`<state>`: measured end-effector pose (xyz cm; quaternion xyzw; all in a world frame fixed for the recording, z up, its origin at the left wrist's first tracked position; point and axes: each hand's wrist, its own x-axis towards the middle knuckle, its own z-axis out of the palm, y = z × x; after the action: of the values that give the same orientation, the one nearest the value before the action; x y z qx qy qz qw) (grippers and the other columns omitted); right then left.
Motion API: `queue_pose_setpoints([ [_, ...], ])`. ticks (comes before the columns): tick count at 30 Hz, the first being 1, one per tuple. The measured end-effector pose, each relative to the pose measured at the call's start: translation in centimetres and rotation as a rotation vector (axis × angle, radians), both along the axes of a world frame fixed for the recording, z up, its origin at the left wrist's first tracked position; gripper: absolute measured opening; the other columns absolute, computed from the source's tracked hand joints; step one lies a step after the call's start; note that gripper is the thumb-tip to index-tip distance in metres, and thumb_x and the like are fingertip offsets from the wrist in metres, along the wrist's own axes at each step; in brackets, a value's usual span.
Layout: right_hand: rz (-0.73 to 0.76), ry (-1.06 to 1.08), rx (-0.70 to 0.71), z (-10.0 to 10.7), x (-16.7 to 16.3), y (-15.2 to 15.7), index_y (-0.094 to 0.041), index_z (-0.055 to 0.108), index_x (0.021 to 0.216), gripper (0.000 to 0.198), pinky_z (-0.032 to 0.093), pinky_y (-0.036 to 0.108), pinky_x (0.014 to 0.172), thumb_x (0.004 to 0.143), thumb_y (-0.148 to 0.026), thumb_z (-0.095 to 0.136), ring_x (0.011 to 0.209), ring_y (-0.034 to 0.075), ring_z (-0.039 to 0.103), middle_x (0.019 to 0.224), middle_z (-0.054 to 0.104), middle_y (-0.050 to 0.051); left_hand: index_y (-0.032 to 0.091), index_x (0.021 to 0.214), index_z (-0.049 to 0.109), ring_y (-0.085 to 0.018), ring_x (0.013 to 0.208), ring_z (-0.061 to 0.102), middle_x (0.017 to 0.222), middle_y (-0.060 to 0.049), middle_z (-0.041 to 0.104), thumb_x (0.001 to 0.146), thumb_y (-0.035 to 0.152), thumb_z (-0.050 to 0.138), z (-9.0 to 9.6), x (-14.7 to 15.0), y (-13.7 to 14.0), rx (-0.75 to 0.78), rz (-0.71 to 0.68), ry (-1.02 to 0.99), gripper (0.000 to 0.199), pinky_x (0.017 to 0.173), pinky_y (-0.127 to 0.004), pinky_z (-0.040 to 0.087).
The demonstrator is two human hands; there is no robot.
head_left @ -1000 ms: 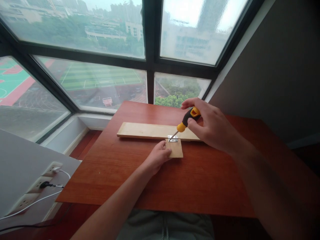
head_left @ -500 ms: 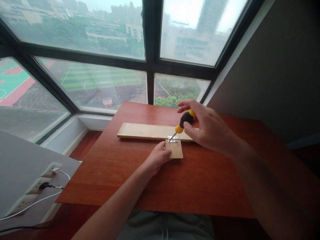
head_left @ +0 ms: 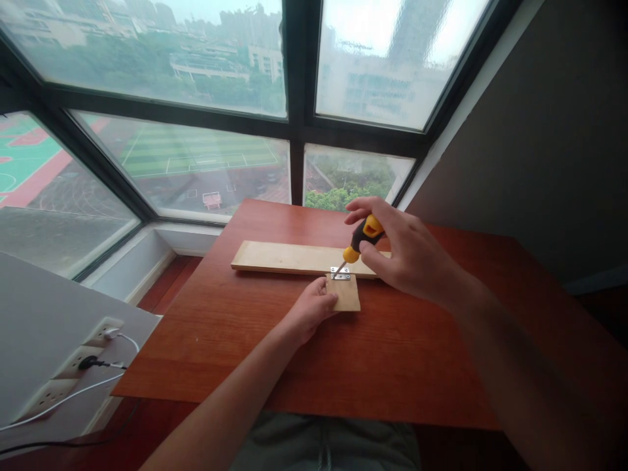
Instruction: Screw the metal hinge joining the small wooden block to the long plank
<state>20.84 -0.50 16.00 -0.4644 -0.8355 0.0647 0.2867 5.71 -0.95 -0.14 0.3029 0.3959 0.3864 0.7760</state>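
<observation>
My right hand (head_left: 405, 252) grips a yellow-and-black screwdriver (head_left: 362, 239), tilted with its tip down on the left part of a small silver hinge (head_left: 340, 274). The hinge spans a long pale wooden board (head_left: 279, 256) and a small square wooden piece (head_left: 347, 296). With thumb on top and fingers at its left edge, my left hand (head_left: 314, 306) holds the small piece. The long board lies crosswise behind it, its right end partly hidden by my right hand. Whether a screw sits under the tip is too small to tell.
A reddish-brown wooden table (head_left: 235, 347) carries the boards. Large windows with a dark frame (head_left: 297, 131) stand beyond its far edge. Left of the table, a low white wall holds sockets (head_left: 78, 362) with plugs and a white cable (head_left: 73, 394).
The screwdriver handle has turned a little in my right hand, while its tip stays at the hinge. My left hand holds the small piece as before.
</observation>
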Motion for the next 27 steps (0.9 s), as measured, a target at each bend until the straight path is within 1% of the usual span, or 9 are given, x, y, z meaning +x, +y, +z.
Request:
queue_pose_setpoints([
  [3, 0.004, -0.007, 0.01, -0.1, -0.1, 0.0, -0.021, 0.048, 0.127, 0.042, 0.046, 0.03, 0.076, 0.085, -0.021, 0.05, 0.084, 0.018, 0.063, 0.103, 0.068, 0.005, 0.016, 0.099, 0.059, -0.019, 0.087, 0.066, 0.1, -0.009, 0.068, 0.068, 0.011, 0.07, 0.2, 0.0, 0.0, -0.009, 0.004, 0.007, 0.033, 0.078, -0.031, 0.053],
  [8, -0.312, -0.153, 0.138, -0.7, -0.1, 0.6, -0.021, 0.054, 0.123, 0.042, 0.044, 0.034, 0.065, 0.087, -0.041, 0.052, 0.071, 0.023, 0.062, 0.09, 0.069, 0.007, 0.015, 0.1, 0.059, -0.019, 0.088, 0.066, 0.101, -0.009, 0.068, 0.069, 0.009, 0.067, 0.3, 0.0, 0.0, -0.017, 0.007, 0.013, 0.032, 0.079, -0.031, 0.054],
  [10, -0.39, -0.167, 0.147, -0.8, 0.1, 0.8, -0.021, 0.055, 0.121, 0.041, 0.044, 0.034, 0.063, 0.087, -0.044, 0.052, 0.069, 0.024, 0.062, 0.087, 0.069, 0.007, 0.015, 0.1, 0.059, -0.019, 0.089, 0.066, 0.103, -0.01, 0.068, 0.069, 0.009, 0.067, 0.2, 0.0, 0.0, -0.021, 0.013, 0.013, 0.033, 0.079, -0.031, 0.054],
  [12, -0.352, -0.117, 0.101, -0.8, 0.4, 0.8, -0.021, 0.053, 0.122, 0.04, 0.045, 0.034, 0.065, 0.086, -0.038, 0.051, 0.07, 0.023, 0.062, 0.09, 0.069, 0.007, 0.015, 0.1, 0.059, -0.019, 0.089, 0.066, 0.104, -0.01, 0.068, 0.069, 0.009, 0.068, 0.2, 0.0, 0.0, -0.021, 0.011, 0.013, 0.034, 0.079, -0.031, 0.054],
  [15, -0.166, 0.014, 0.019, -0.6, 0.7, 0.7, -0.022, 0.05, 0.124, 0.042, 0.048, 0.033, 0.071, 0.082, -0.025, 0.051, 0.081, 0.021, 0.063, 0.104, 0.068, 0.007, 0.016, 0.1, 0.06, -0.02, 0.088, 0.067, 0.103, -0.01, 0.068, 0.068, 0.011, 0.069, 0.1, 0.0, 0.0, -0.012, 0.003, 0.011, 0.034, 0.079, -0.032, 0.054],
  [17, -0.096, 0.061, 0.001, -0.6, 0.8, 0.6, -0.022, 0.049, 0.125, 0.043, 0.048, 0.031, 0.072, 0.082, -0.023, 0.051, 0.083, 0.019, 0.063, 0.105, 0.067, 0.006, 0.016, 0.099, 0.06, -0.02, 0.089, 0.067, 0.102, -0.01, 0.068, 0.068, 0.011, 0.07, 0.0, 0.0, 0.0, -0.011, 0.001, 0.012, 0.034, 0.08, -0.032, 0.054],
  [19, -0.145, 0.041, 0.023, -0.7, 0.8, 0.7, -0.021, 0.051, 0.124, 0.04, 0.048, 0.031, 0.069, 0.085, -0.027, 0.051, 0.078, 0.019, 0.063, 0.098, 0.068, 0.006, 0.016, 0.1, 0.06, -0.021, 0.09, 0.067, 0.103, -0.01, 0.068, 0.068, 0.011, 0.07, 0.0, 0.0, 0.0, -0.016, 0.004, 0.012, 0.034, 0.08, -0.032, 0.054],
  [24, -0.422, -0.125, 0.163, -1.6, 1.5, 1.4, -0.02, 0.058, 0.113, 0.04, 0.044, 0.033, 0.062, 0.085, -0.048, 0.055, 0.069, 0.023, 0.061, 0.084, 0.067, 0.006, 0.016, 0.101, 0.059, -0.021, 0.091, 0.066, 0.103, -0.01, 0.068, 0.07, 0.01, 0.068, 0.0, -0.1, 0.0, -0.019, 0.0, 0.014, 0.032, 0.081, -0.032, 0.054],
  [27, -0.443, -0.085, 0.135, -2.0, 2.3, 1.5, -0.02, 0.058, 0.111, 0.038, 0.045, 0.033, 0.061, 0.087, -0.048, 0.052, 0.068, 0.022, 0.062, 0.082, 0.067, 0.006, 0.015, 0.1, 0.059, -0.019, 0.089, 0.066, 0.102, -0.01, 0.068, 0.07, 0.011, 0.069, -0.2, -0.1, 0.0, -0.021, 0.001, 0.006, 0.032, 0.081, -0.032, 0.053],
])
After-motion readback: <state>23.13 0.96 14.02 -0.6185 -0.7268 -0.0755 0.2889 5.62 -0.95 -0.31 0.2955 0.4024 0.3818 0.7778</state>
